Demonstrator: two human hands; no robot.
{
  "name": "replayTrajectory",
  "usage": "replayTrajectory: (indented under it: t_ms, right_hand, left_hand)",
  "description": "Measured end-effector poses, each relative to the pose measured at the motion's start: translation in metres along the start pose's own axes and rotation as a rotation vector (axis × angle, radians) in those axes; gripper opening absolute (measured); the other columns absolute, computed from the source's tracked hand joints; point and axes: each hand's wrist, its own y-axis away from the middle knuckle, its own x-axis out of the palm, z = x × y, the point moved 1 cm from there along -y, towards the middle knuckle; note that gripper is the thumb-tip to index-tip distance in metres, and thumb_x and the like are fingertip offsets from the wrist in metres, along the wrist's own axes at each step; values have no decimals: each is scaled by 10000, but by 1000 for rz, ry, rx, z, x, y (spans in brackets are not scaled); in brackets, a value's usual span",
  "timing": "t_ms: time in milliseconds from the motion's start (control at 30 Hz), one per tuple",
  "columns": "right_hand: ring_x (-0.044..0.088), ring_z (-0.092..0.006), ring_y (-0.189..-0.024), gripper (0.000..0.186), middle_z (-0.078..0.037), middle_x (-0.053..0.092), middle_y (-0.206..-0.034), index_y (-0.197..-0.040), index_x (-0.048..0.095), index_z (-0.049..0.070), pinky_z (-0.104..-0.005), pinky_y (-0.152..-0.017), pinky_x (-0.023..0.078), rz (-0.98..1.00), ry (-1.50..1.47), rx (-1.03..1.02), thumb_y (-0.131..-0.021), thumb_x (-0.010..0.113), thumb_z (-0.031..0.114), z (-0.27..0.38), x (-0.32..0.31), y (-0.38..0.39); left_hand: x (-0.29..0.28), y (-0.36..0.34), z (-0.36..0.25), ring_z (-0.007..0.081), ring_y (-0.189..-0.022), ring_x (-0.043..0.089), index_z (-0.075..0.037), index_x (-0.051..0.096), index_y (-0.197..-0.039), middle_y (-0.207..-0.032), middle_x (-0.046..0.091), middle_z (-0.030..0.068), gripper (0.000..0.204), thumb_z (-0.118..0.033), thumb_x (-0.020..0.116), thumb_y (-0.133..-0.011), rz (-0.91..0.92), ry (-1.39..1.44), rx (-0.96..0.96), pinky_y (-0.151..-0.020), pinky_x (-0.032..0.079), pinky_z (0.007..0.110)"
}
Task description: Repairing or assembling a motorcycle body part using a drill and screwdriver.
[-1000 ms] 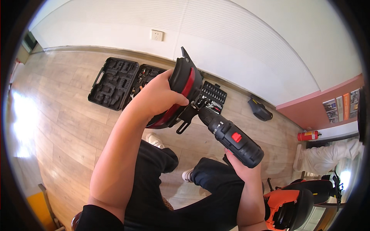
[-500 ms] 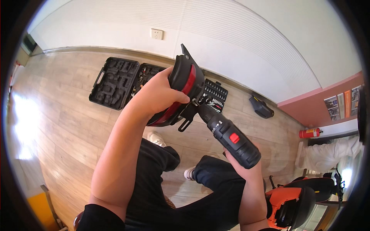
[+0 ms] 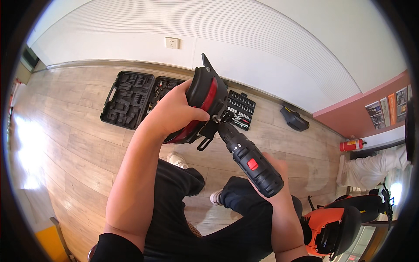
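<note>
My left hand (image 3: 181, 109) is closed round a black, curved tail light (image 3: 210, 94) with a red lens strip and black brackets, held up above the floor. Its thumb presses on the red strip near a bracket. In my right hand (image 3: 277, 170) is a black cordless drill (image 3: 253, 161) with a red switch on top. The drill's chuck points up and left, at the bracket on the tail light's near side. A small metal piece shows beside the chuck; whether the bit is seated in a screw I cannot tell.
An unfolded black tool case (image 3: 128, 98) lies on the wood floor by the wall, partly behind my left hand. A socket set (image 3: 240, 109) lies right of it, then a black moulded part (image 3: 294, 118). At right are a fire extinguisher (image 3: 352, 145) and an orange-and-black scooter body (image 3: 325, 227).
The drill has shifted left and slightly down with my right hand, its body tilted a little more upright. The tail light in my left hand has moved slightly left.
</note>
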Motion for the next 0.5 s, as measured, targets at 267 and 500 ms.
replayTrajectory:
  t_ms: [267,500]
  right_hand:
    - [665,-260,-615,246,-102,671,-714,-976,669,43,-315,-609,515,19,21,-21,-793,830,71,-1,-1,1]
    - [694,-252,-659,237,-121,712,-763,-1015,699,50,-323,-652,519,53,15,15,-800,769,120,6,-4,1]
  left_hand:
    - [2,-4,9,167,-948,681,31,611,-1278,-1060,721,95,602,31,785,-702,9,-12,56,-901,551,328]
    - [3,-5,11,269,-964,708,4,605,-1342,-1055,743,164,724,-90,805,-652,-44,-132,52,-912,541,354]
